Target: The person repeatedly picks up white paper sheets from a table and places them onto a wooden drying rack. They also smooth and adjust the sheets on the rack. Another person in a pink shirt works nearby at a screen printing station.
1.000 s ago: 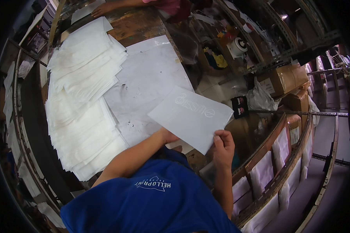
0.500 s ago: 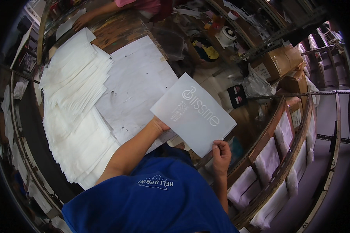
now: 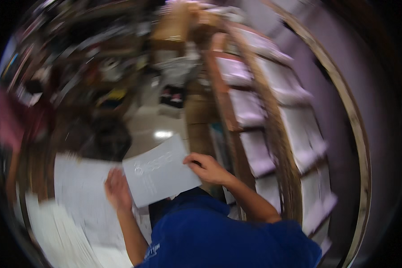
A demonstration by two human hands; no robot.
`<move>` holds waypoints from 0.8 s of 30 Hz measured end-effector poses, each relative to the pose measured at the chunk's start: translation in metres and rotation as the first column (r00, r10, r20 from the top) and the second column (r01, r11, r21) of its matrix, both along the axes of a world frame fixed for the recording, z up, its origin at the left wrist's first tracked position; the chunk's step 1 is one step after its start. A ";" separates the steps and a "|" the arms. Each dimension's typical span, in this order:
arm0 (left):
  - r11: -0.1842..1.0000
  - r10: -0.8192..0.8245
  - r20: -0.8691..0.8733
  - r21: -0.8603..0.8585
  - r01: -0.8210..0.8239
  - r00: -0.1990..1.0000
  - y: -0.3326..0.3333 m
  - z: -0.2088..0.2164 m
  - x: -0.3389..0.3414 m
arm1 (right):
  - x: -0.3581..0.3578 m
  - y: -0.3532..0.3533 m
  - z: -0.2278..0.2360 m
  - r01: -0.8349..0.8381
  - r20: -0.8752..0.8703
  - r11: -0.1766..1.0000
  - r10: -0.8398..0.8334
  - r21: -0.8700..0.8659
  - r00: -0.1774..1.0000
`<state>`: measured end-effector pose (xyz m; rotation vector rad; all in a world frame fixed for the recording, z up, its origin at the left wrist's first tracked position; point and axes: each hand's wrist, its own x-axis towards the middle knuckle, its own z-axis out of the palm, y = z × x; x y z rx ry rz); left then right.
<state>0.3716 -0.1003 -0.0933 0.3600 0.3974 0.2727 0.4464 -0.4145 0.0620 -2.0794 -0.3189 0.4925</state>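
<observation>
My right hand pinches the right edge of a thin, pale grey, frosted sheet or flat bag with white lettering. It is held tilted in front of my body. My left hand is at the sheet's left edge, fingers stretched upward and blurred; whether it touches the edge I cannot tell. Below and left of it lies a large white sheet on the table. Fanned white sheets or bags cover the lower left.
To the right runs a wooden rack holding several white stacks. Cardboard boxes and a pale plastic bag are farther off. A person in a pink top stands at the far left. Motion blurs much of the view.
The view has swung right toward the rack. My left hand has come out from under the printed sheet to its left edge; the right hand still grips the sheet.
</observation>
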 end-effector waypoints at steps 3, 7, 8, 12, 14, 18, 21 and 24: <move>0.987 0.042 -0.068 0.156 -0.031 0.997 0.000 0.012 0.001 | 0.014 -0.038 0.030 0.054 0.335 0.999 -0.053 0.004 0.941; 0.927 -0.112 -0.076 0.352 0.131 0.991 -0.002 0.016 0.010 | 0.016 -0.127 0.083 0.309 0.363 0.951 -0.292 0.012 0.885; 0.913 -0.130 -0.094 0.376 0.156 0.987 -0.003 0.017 0.014 | 0.014 -0.149 0.096 0.407 0.375 0.912 -0.392 0.041 0.840; 0.889 -0.183 -0.115 0.405 0.214 0.976 -0.013 0.021 0.031 | -0.015 -0.232 0.139 0.725 0.366 0.663 -0.731 0.186 0.575; 0.885 -0.205 -0.107 0.404 0.231 0.973 -0.021 0.023 0.038 | -0.032 -0.268 0.151 0.803 0.335 0.531 -0.834 0.270 0.439; 0.858 -0.253 -0.144 0.423 0.291 0.957 -0.039 0.027 0.043 | -0.062 -0.326 0.146 0.887 0.294 0.336 -0.924 0.317 0.246; 0.839 -0.263 -0.214 0.432 0.333 0.941 -0.048 0.028 0.043 | -0.075 -0.354 0.127 0.947 0.363 0.242 -0.919 0.212 0.153; 0.821 -0.282 -0.208 0.453 0.348 0.937 -0.052 0.030 0.042 | -0.088 -0.370 0.109 0.967 0.416 0.246 -0.888 0.066 0.198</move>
